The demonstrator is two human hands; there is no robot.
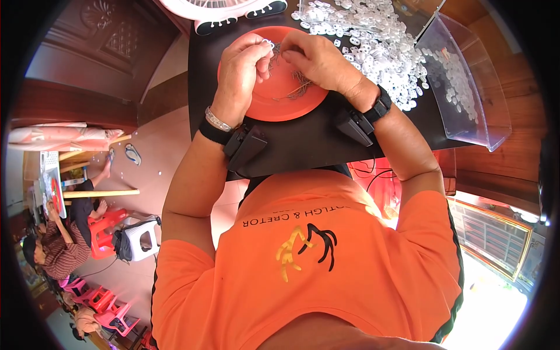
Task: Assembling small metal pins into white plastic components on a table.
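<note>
At the far left a seated co-worker [65,256] in a striped dark top works at a separate surface, well apart, beside red [104,238] and white plastic stools [143,239]. At the upper left corner of the dark, smooth bench [286,153] stands a round white stand [224,14] with black, shoe-shaped feet. The left hand [240,65] is raised over the plate; its fingers are closed on a small white piece [269,43], pinched at the tips, presumably so that most of it stays exposed toward the other hand. The plate [289,112], round, orange-red and seemingly plastic, lies beneath both hands, a position that likely keeps its loose contents within reach. On it lie brown strands [301,88], thin, stiff-looking and tangled. The right hand [319,63] faces the left from just beside it, fingers bent in toward the thumb; whether they grip anything cannot be told. To the right spreads a pile [382,55] of glossy, translucent white pieces, mostly rounded and with holes, apparently left loose for easy picking. Rightmost, a clear, rigid bin [481,108] with thin flat walls contains more of these.
</note>
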